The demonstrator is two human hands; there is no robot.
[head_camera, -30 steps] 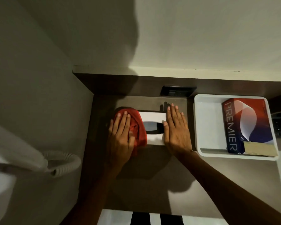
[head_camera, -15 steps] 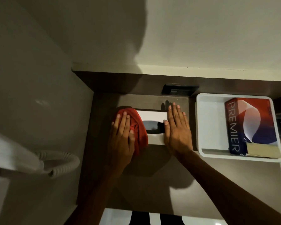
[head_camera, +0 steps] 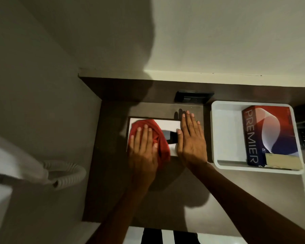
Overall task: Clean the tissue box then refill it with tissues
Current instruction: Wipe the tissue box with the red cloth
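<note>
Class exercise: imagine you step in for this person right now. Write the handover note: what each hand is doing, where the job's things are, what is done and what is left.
Left hand: flat, pressing the red cloth onto the left part of the white tissue box.
Right hand: flat on the box's right end, steadying it; holds nothing.
The box sits on the dark counter. The Premier tissue pack lies in the white tray to the right.
Done: wiping of the box top is under way.
Left: finish wiping, put the cloth aside, refill the box from the pack.
</note>
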